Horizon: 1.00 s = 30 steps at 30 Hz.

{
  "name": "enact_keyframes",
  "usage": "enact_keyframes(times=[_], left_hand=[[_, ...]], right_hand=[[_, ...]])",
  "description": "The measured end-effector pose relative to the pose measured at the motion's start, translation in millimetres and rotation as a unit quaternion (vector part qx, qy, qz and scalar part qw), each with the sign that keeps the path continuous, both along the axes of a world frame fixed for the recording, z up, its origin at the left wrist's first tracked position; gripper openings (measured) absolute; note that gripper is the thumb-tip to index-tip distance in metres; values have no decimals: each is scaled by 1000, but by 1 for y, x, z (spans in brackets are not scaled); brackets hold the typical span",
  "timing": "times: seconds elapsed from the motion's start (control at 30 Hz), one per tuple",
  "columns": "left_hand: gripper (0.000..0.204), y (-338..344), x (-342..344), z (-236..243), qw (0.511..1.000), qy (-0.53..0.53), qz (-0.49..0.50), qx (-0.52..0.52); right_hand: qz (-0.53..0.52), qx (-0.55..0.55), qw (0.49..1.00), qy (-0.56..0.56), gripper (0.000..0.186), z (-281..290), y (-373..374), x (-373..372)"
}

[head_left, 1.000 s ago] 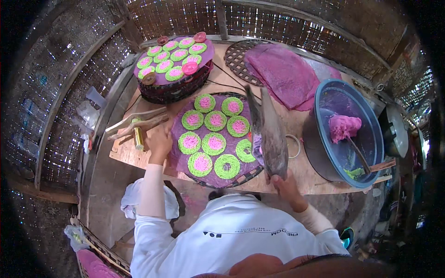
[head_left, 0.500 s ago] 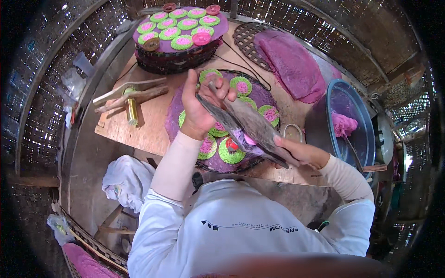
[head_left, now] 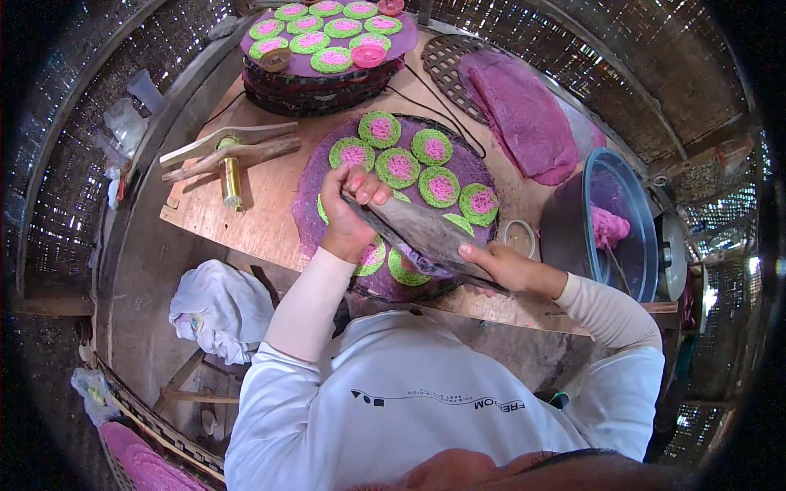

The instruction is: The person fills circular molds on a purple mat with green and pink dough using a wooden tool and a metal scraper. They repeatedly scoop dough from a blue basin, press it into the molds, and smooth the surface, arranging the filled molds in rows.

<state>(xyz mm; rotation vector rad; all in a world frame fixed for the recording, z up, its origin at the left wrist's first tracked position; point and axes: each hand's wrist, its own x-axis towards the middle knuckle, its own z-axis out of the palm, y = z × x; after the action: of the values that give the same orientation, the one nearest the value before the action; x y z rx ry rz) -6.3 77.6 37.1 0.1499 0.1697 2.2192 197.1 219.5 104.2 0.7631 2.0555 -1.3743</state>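
Head view: left hand (head_left: 350,209) and right hand (head_left: 501,266) each grip an end of a flat grey-brown woven tray (head_left: 422,233), tilted above a wooden tabletop (head_left: 237,217) inside woven-bamboo walls (head_left: 74,123). Beneath both hands, green-and-pink round cakes (head_left: 399,166) on purple cloth (head_left: 315,176) are partly hidden.

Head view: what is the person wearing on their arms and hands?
Both arms are in close-fitting, pale cream long sleeves that end at the wrists. The left hand and right hand are bare: no gloves, and no rings, watch or bands that can be made out.
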Motion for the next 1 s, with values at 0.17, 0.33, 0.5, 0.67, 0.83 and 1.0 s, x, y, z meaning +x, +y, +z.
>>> enact_keyframes(times=[0.17, 0.33, 0.5, 0.67, 0.83, 1.0], left_hand=[[33, 6, 3, -6, 999, -3, 33, 5], [35, 4, -14, 41, 994, 102, 29, 35], [34, 23, 6, 88, 994, 99, 41, 15], [30, 69, 19, 45, 1000, 3, 7, -1], [29, 86, 18, 17, 1000, 0, -27, 0], [31, 91, 9, 4, 999, -9, -32, 1]], right_hand=[[33, 113, 993, -7, 74, 11, 4, -6], [19, 137, 982, 132, 74, 6, 0, -4], [-11, -13, 995, 94, 74, 30, 28, 10], [-84, 34, 994, 67, 76, 19, 45, 28], [-108, 141, 982, 68, 78, 13, 43, 29], [-100, 149, 983, 37, 77, 2, 48, 29]])
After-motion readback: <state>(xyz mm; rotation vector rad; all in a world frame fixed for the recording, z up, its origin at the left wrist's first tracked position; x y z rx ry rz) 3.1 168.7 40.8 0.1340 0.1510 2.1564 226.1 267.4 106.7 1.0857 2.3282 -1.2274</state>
